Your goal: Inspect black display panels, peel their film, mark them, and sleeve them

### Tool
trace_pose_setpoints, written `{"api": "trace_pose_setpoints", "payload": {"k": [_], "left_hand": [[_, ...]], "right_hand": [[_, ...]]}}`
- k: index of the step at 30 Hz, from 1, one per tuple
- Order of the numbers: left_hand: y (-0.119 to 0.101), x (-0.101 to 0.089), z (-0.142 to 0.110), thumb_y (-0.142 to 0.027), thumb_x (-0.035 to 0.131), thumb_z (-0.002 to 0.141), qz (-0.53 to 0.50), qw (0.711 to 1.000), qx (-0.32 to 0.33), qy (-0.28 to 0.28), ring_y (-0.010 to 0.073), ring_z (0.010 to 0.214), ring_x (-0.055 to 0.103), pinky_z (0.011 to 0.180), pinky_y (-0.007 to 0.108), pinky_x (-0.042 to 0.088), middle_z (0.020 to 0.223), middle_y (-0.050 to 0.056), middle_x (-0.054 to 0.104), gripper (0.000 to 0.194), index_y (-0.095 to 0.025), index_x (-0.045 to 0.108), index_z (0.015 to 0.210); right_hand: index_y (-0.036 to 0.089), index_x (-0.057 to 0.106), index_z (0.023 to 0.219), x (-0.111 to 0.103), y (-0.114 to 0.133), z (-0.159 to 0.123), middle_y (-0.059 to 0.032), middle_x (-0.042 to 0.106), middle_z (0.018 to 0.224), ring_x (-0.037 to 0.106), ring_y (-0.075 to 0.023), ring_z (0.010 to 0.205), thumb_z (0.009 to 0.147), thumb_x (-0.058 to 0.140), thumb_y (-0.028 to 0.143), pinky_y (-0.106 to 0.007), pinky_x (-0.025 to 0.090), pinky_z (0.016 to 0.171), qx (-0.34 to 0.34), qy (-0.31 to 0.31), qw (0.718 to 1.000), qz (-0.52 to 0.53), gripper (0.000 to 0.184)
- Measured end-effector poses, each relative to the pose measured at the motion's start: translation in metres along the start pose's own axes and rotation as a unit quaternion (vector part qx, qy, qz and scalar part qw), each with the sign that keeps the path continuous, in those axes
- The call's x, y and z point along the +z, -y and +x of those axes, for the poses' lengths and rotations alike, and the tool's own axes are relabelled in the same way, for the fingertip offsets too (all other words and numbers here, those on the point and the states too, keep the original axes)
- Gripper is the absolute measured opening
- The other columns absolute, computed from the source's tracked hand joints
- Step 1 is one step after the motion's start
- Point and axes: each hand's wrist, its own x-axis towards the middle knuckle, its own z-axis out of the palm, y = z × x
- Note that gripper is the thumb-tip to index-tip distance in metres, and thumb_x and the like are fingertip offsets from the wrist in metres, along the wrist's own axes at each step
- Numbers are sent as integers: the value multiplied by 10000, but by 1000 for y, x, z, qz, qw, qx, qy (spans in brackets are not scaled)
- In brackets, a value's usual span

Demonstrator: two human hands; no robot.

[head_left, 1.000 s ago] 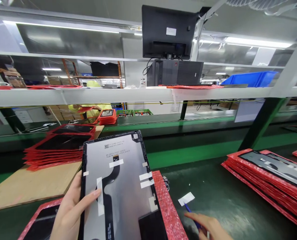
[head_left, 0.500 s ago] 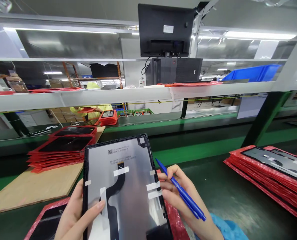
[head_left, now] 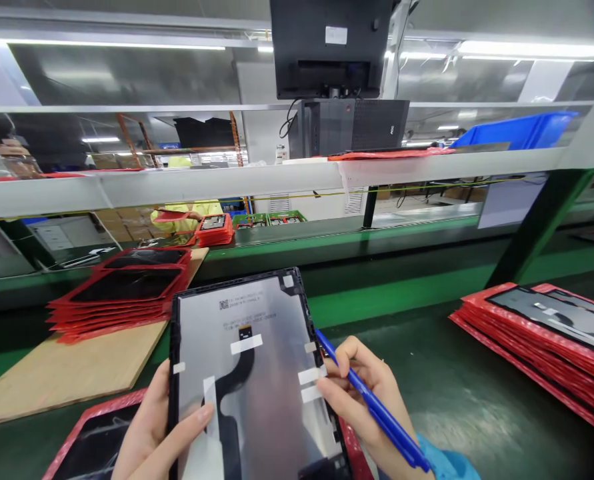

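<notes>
A tablet screen panel (head_left: 271,387) is tilted up before me, its silver back facing me. White tape strips and a black flex cable (head_left: 231,383) lie on that back. My left hand (head_left: 159,420) grips the panel's left edge, the thumb lying on a tape strip. My right hand (head_left: 367,393) is closed around a blue pen (head_left: 377,407). Its thumb touches the panel's right edge near two tape strips, and the pen's tip end is beside that edge. Part of a red bubble-wrap sleeve (head_left: 355,450) shows behind the panel; the panel's bottom is out of view.
Red-sleeved panels are stacked at left (head_left: 121,293) on a wooden board (head_left: 77,367), and another stack (head_left: 541,353) is at right. One sleeved panel (head_left: 94,433) lies front left. A shelf (head_left: 227,183) with a computer (head_left: 351,127) crosses ahead. Beyond, a person in yellow (head_left: 177,220) holds something red.
My right hand has moved in against the panel's right edge, bringing the pen closer to it. The left hand keeps its grip. The camera view has tilted slightly downward.
</notes>
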Motion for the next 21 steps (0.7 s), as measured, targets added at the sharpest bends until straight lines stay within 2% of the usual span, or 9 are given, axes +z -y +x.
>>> {"api": "trace_pose_setpoints", "payload": {"k": [3, 7, 11, 14, 15, 17, 19, 21], "left_hand": [[-3, 1, 4, -318, 806, 545, -25, 999, 9, 22, 228, 1121, 581, 769, 138, 517, 1170, -28, 669, 811, -304, 495, 1294], [-1, 0, 5, -309, 819, 519, -28, 999, -25, 9, 240, 1091, 600, 739, 158, 534, 1173, -31, 667, 866, -333, 468, 1311], [-1, 1, 3, -323, 826, 495, -14, 1000, -8, 1, 252, 1112, 586, 733, 152, 531, 1188, -19, 660, 892, -319, 469, 1313], [-5, 4, 1, -341, 809, 504, -10, 1000, 9, 6, 237, 960, 663, 697, 168, 543, 1071, -19, 712, 878, -320, 466, 1312], [-7, 5, 1, -345, 802, 512, -10, 1000, 16, 4, 226, 916, 676, 684, 164, 542, 1034, -23, 723, 863, -320, 469, 1308], [-10, 5, 1, -348, 797, 516, -12, 1000, 24, 1, 212, 843, 692, 661, 161, 541, 959, -26, 739, 849, -309, 474, 1301], [-13, 4, 3, -362, 803, 499, -14, 999, 31, -3, 222, 795, 697, 620, 176, 545, 899, -15, 746, 878, -293, 466, 1306], [-12, 3, 7, -393, 809, 473, -17, 999, 38, -9, 244, 801, 693, 606, 203, 547, 893, 2, 745, 900, -271, 471, 1299]], "right_hand": [[230, 334, 743, -4, 4, -2, 81, 296, 654, 213, -77, 544, 822, 638, 352, -211, 194, 490, 6, 35, 999, 26, 337], [220, 327, 701, -5, 0, -3, 92, 253, 593, 192, -78, 529, 865, 598, 328, -204, 174, 477, -14, -2, 1000, -4, 335], [215, 344, 694, -1, -8, -2, 100, 287, 571, 207, -64, 501, 844, 631, 321, -174, 194, 453, -14, -43, 999, -13, 341], [221, 372, 715, -4, -12, 2, 83, 471, 586, 388, -61, 494, 820, 660, 323, -171, 369, 517, -15, -73, 997, 18, 324], [223, 382, 714, -8, -13, 4, 64, 553, 598, 483, -81, 524, 833, 643, 335, -206, 440, 586, -20, -86, 996, 25, 308], [229, 408, 699, -18, -12, 5, 19, 664, 588, 624, -147, 619, 881, 554, 403, -296, 503, 722, -50, -108, 992, 29, 291], [238, 476, 738, -29, -8, 5, -12, 696, 551, 669, -197, 629, 894, 433, 542, -322, 526, 689, -87, -101, 991, 26, 344], [244, 555, 904, -35, -3, 2, -54, 740, 679, 676, -226, 616, 819, 384, 693, -324, 537, 578, -101, -83, 991, 26, 487]]}}
